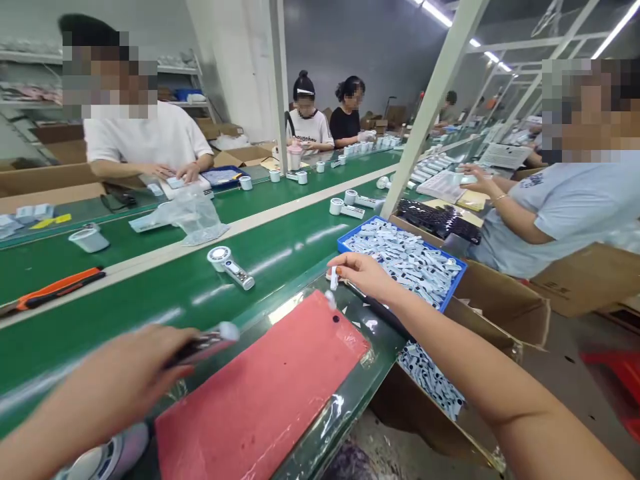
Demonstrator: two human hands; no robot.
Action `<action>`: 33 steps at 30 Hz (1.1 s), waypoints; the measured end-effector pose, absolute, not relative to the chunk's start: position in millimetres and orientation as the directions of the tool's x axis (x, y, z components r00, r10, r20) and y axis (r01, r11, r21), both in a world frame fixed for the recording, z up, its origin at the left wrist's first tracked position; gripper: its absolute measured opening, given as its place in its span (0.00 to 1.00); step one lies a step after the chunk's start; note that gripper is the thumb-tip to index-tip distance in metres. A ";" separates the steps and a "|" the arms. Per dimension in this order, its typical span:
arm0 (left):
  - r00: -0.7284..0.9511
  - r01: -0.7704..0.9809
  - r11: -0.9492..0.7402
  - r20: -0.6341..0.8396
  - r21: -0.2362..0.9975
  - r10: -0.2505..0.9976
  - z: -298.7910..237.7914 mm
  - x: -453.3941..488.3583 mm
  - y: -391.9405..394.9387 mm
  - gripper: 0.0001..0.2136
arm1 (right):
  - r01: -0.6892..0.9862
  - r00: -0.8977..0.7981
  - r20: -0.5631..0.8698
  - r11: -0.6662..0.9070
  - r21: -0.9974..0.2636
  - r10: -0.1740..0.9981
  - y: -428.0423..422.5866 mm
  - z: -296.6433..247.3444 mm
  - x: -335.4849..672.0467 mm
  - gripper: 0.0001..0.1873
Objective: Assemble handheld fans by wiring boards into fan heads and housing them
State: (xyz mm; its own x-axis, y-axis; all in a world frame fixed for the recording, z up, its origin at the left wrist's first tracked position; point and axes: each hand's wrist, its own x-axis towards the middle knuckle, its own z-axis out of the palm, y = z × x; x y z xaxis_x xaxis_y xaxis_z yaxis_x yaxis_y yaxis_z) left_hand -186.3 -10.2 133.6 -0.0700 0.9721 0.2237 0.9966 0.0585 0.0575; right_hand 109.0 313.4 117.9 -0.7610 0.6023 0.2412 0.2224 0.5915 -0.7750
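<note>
Red sheeting makes up the mat (pixel 265 393) on the bench before me, its surface marked with a few dark specks. My left hand (pixel 140 363) hovers over the mat's left side, fingers wrapped round a dark handle (pixel 210 343) whose pale, rounded end points to the right; it is too blurred for me to make out more. With my right hand (pixel 364 273) I pinch a small white piece (pixel 334 277) between thumb and fingertips, just above the far end of the mat. Right beside that hand sits a blue tray (pixel 454 288), heaped with small pale parts (pixel 400 260), and more of the same kind fill a carton lower down. Beyond the mat runs the green belt (pixel 165 293), where a round-headed white device (pixel 230 267) lies with its handle towards me. Near my left forearm, partly hidden by it, is a white round object (pixel 113 453). Across the belt, a co-worker in a white shirt (pixel 145 137) has both hands on a pale item.
</note>
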 end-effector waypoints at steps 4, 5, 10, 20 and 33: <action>-0.021 0.998 0.027 -0.106 0.049 0.994 137.9 -86.8 28.2 0.11 | 0.122 -0.828 0.244 0.587 -0.800 0.505 283.3 103.6 105.7 0.12; -0.019 0.999 0.025 -0.141 0.039 0.990 138.0 -76.0 33.2 0.11 | 0.122 -0.829 0.248 0.594 -0.795 0.501 277.4 100.3 107.1 0.13; -0.051 0.994 0.062 -0.112 0.092 0.992 129.3 -82.3 26.1 0.12 | 0.218 -0.802 0.309 0.731 -0.647 0.512 248.3 81.9 122.1 0.14; -0.099 0.990 0.102 -0.036 0.095 0.994 124.2 -81.2 18.2 0.16 | 0.154 -0.922 0.249 0.870 -0.467 0.297 232.3 66.6 162.2 0.16; -0.156 0.985 0.156 -0.011 0.071 0.988 132.6 -69.7 20.7 0.26 | 0.219 -0.885 0.200 0.757 -0.616 0.419 226.7 93.4 147.0 0.12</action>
State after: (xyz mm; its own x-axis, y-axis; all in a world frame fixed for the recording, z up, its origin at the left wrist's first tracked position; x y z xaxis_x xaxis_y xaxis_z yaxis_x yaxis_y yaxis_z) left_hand -69.7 20.7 132.6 -0.1558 0.9877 -0.0111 0.9851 0.1561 0.0715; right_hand 147.0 226.7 93.4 -0.8855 0.4193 0.2002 0.2191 0.7568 -0.6159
